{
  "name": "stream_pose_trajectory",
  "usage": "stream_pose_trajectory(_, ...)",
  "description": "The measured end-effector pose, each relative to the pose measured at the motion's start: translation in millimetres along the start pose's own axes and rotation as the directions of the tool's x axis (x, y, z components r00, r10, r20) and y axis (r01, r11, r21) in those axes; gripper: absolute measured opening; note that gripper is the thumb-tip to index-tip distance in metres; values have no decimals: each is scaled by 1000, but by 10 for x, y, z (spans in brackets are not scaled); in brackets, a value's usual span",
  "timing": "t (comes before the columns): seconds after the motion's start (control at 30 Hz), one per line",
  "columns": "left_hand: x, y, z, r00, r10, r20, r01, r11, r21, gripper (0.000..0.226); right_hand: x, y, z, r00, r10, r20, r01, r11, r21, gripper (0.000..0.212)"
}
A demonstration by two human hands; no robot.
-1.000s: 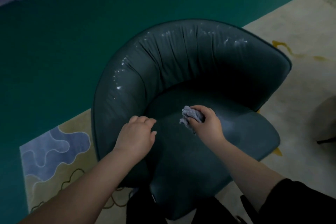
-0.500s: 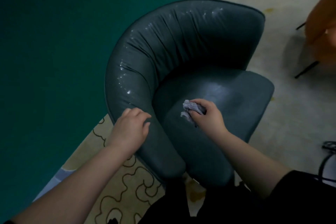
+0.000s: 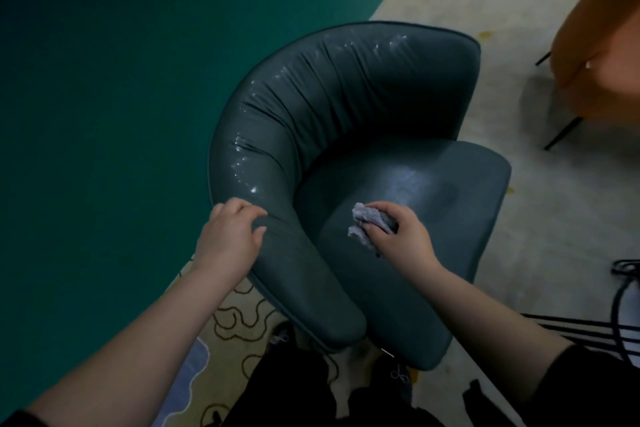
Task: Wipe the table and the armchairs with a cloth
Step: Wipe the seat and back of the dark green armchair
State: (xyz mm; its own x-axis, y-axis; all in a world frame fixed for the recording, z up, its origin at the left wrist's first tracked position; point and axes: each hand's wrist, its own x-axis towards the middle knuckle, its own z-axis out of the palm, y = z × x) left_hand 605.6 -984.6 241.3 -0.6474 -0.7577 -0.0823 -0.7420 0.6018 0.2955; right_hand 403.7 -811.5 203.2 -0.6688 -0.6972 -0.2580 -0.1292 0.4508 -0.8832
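Observation:
A dark green leather armchair (image 3: 346,107) with a curved, wrinkled back fills the middle of the head view. My left hand (image 3: 230,236) grips the near end of its left armrest, fingers curled over the padding. On the seat cushion, my right hand (image 3: 403,239) holds a crumpled grey-lilac cloth (image 3: 365,220) and presses it down. The cloth sticks out to the left of my fingers. A pale sheen shows on the seat just beyond the cloth.
An orange armchair (image 3: 602,55) with thin black legs stands at the right edge. A black wire frame (image 3: 623,315) sits at the lower right. The chair rests on a cream patterned rug (image 3: 554,218); green floor (image 3: 104,114) lies to the left, with dark items at the top.
The armchair has turned so its seat faces more to the right. My left hand moved from the inner arm to the armrest's top. My right hand still holds the cloth on the seat.

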Motion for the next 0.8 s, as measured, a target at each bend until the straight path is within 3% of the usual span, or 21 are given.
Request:
stream_pose_trajectory(0.23, 464, -553, -191, 986, 161, 42, -159, 986, -47, 25, 109, -302, 420, 982, 51, -183, -47, 999, 25, 27)
stream_pose_trajectory(0.5, 1124, -1242, -354, 918, 345, 195, -350, 937, -14, 20, 39, -535, 1165, 884, 194, -426, -149, 979, 136, 24)
stream_pose_trajectory(0.67, 1289, -1368, -300, 859, 427, 283, -437, 899, -30, 28, -66, -591, 1510, 851, 234, -470, -155, 967, 201, 27)
stream_pose_trajectory(0.8, 1278, -1340, -155, 831, 453, 323, -465, 884, -44, 33, 3, -569, 1752, 870, 246, -427, -159, 960, 229, 29)
